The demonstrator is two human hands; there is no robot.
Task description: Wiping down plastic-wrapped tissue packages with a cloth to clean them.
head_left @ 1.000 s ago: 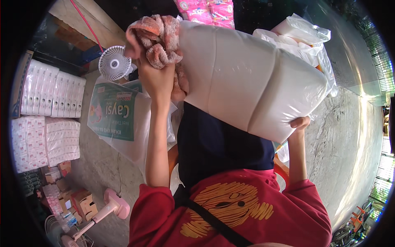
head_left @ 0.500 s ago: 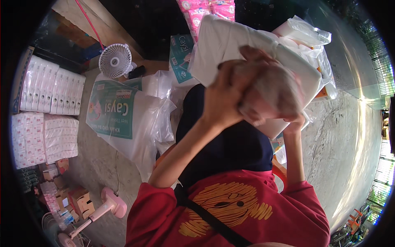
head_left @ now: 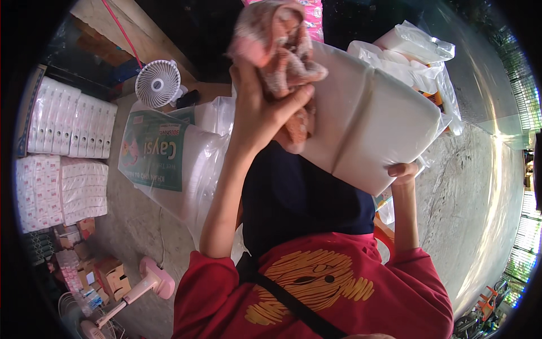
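Observation:
A large white tissue pack (head_left: 389, 116) in clear plastic wrap lies tilted above my lap, with a seam or fold across its middle. My right hand (head_left: 404, 173) grips its near right corner; the thumb shows on top and the other fingers are mostly hidden beneath. In my left hand (head_left: 258, 110) is a bunched, pinkish-brown patterned cloth (head_left: 276, 48), blurred along its upper edge. The cloth overlaps the far left end of the pack, and whether it presses on the plastic I cannot tell.
To the left, a clear bag (head_left: 192, 209) with a teal label holds white packs, near a small white fan (head_left: 158, 83). Plastic-wrapped white packs (head_left: 418, 48) lie at the back right, pink packages (head_left: 314, 22) behind. Stacked packs (head_left: 65, 121) and a pink fan (head_left: 158, 279) stand farther left.
My left hand has carried the cloth from the middle of the pack up and left to its far end. The pack has turned somewhat, and my right hand stays at its near right corner.

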